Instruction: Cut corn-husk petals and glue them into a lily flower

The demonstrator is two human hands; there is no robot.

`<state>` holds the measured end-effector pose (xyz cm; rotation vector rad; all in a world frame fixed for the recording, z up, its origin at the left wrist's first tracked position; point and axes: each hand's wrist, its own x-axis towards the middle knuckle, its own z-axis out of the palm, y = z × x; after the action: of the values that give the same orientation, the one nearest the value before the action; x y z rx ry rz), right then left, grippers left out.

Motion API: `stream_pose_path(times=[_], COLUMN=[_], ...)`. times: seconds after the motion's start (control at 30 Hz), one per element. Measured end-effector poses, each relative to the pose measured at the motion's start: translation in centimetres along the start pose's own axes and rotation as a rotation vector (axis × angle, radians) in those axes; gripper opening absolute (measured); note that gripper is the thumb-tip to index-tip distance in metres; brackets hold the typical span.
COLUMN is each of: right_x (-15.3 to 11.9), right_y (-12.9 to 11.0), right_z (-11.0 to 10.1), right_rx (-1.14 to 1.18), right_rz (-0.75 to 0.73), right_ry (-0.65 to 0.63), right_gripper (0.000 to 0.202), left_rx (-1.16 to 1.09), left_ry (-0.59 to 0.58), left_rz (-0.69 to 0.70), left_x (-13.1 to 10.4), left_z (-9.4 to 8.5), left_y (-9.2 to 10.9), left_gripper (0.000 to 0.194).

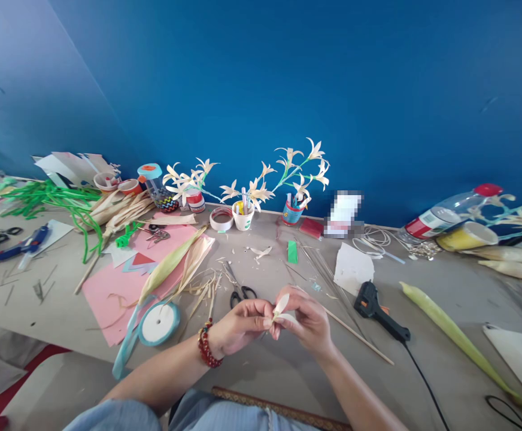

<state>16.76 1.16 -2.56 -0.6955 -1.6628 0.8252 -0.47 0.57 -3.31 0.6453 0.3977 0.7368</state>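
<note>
Both hands meet above the front of the table, with a small pale flower (281, 304) of husk-like petals between them. My left hand (249, 323), with a red bead bracelet at the wrist, pinches the flower's base. My right hand (306, 318) has its thumb and fingers closed on the petals from the other side. Just beyond my left hand lie black-handled scissors (243, 294). A thin wooden stick (360, 336) runs out from behind my right hand. The inner fingertips partly hide the flower's base.
A black glue gun (381, 311) lies right with its cord trailing forward. Left are a blue ribbon spool (158, 323), pink paper (102, 299) and green husk (171, 266). Finished flowers (254, 193) stand in cups along the wall. Another glue gun (23, 244) lies far left.
</note>
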Motion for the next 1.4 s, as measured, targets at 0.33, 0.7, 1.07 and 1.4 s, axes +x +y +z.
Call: stream_pose_path(times=[0.33,0.7,1.07,1.4], right_x=[-0.2,-0.1,-0.4,-1.2], right_y=[0.4,0.3,0.5,-0.7], right_z=[-0.1,0.0,-0.2,0.8], right_rx=[0.006,-0.001,-0.009,0.051], right_rz=[-0.034,-0.042,0.015,0.213], right_ry=[-0.005,0.018,-0.003,0.223], right_gripper=[0.009,0.009,0.012,0.003], left_rx=[-0.019,-0.021,-0.005,0.258], left_ry=[-0.001,0.009,0.025,0.195], left_rz=[0.004,0.013,0.011,0.334], left_x=[0.0,0.0,0.0,-0.1], left_z=[0.0,0.3,0.2,0.0], left_y=[0.0,0.1,0.0,-0.3], left_gripper=[0.019,0.023,0.025,0.017])
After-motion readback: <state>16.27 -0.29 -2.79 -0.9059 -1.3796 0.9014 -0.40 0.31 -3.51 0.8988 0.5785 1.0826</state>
